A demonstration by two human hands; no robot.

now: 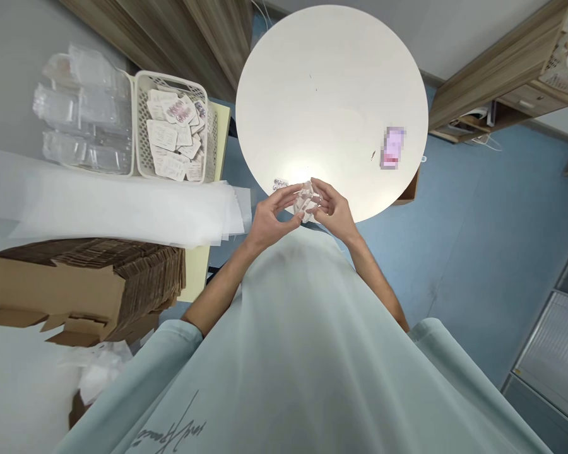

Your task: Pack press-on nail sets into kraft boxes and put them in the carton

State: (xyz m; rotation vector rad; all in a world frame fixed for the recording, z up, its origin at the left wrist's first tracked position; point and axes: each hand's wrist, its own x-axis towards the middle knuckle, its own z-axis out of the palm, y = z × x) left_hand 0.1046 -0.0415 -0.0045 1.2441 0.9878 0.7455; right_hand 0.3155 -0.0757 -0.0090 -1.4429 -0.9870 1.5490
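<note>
Between my two hands, at the near edge of the round white table (331, 82), is a small clear plastic case (305, 199). Its exact form is partly hidden by my fingers. From the left, my left hand (272, 221) grips it with thumb and fingers curled round its side. On the other side, my right hand (336, 213) pinches it with the fingertips. Just beyond my left fingers lies a small clear piece with rows of shiny bits (280, 184), flat on the tabletop.
A pixelated pinkish-purple thing (392, 148) lies on the table's right side. To the left stand a white basket of printed cards (139, 126), clear plastic boxes (85, 113), translucent sheets (123, 205) and folded brown cardboard (76, 287). Wooden cabinets (492, 69) stand at the right.
</note>
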